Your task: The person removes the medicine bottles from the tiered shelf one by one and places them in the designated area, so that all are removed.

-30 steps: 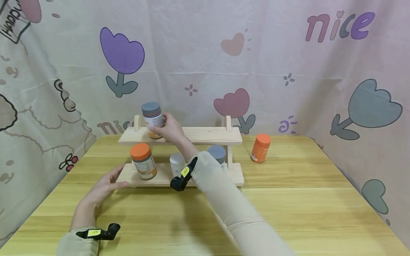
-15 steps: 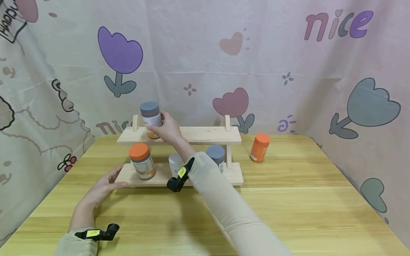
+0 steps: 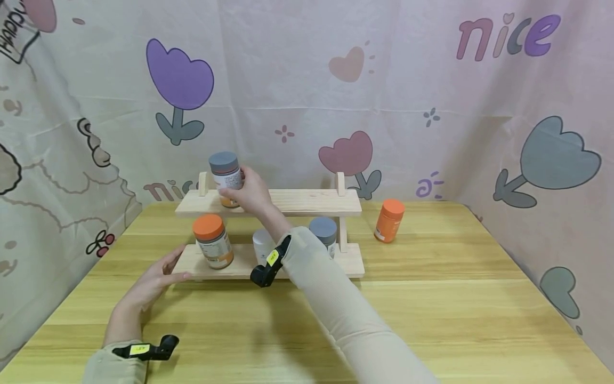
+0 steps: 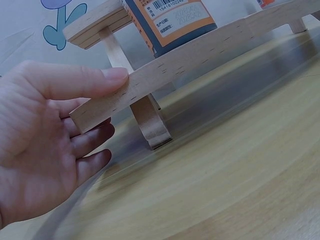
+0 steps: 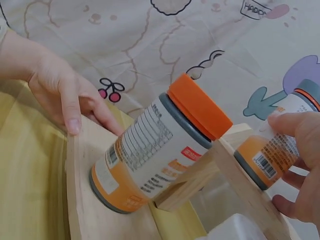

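Observation:
My right hand (image 3: 254,193) grips a grey-lidded supplement jar (image 3: 225,164) from its right side. In the right wrist view the jar's base meets the upper board near the left end of a two-tier wooden shelf (image 3: 309,202). With the thumb on the edge and the fingers behind, my left hand (image 3: 150,282) holds the left end of the lower board (image 4: 142,85). Close to that hand, an orange-lidded jar (image 3: 217,248) stands upright on the lower board. Farther right on it are a white bottle (image 3: 261,244), partly hidden by my right arm, and another grey-lidded jar (image 3: 323,229).
An orange bottle (image 3: 389,221) stands on the wooden table (image 3: 431,320) to the right of the shelf. Upright pegs (image 3: 341,184) rise from the upper board. A printed cloth (image 3: 288,80) hangs behind and along both sides.
The view has shifted very slightly. Both hands keep their places, and the grey-lidded jar stays in my right hand at the upper board.

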`<state>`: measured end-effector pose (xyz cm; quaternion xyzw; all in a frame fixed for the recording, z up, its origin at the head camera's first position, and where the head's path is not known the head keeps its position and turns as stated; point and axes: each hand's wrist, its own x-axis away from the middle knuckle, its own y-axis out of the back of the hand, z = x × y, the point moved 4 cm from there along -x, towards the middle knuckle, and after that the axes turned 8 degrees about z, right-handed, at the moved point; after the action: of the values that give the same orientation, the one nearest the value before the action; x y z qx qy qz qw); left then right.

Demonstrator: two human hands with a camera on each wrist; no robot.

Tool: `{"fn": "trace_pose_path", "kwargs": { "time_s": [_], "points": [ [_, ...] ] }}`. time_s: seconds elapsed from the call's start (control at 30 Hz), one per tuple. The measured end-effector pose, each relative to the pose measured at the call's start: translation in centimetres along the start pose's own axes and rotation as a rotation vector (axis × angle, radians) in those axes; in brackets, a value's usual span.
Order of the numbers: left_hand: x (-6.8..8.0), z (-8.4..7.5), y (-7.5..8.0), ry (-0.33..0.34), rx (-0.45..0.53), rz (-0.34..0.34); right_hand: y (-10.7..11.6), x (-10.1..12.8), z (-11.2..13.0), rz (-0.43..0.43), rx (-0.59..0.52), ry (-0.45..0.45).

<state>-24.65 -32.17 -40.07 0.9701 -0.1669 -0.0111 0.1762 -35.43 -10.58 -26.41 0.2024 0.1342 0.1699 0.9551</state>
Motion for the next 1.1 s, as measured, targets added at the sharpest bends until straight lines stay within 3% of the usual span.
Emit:
{"fn": "trace_pose_path", "kwargs": {
  "time_s": [0.17, 0.43, 0.7, 1.1],
  "points": [
    [-0.1, 0.1, 0.1, -0.001, -0.001, -0.003, -0.2, 0.0, 0.0, -0.003, -0.013, -0.001],
    [-0.2, 0.1, 0.0, 0.002, 0.002, -0.002, -0.1, 0.3, 0.3, -0.012, 0.092, 0.023],
    [-0.1, 0.3, 0.0, 0.026, -0.012, -0.002, 0.2, 0.7, 0.4, -0.016, 0.122, 0.075],
    [-0.1, 0.3, -0.1, 0.047, -0.045, -0.013, 2.0, 1.9, 0.4, -0.069, 0.038, 0.122]
  ]
}}
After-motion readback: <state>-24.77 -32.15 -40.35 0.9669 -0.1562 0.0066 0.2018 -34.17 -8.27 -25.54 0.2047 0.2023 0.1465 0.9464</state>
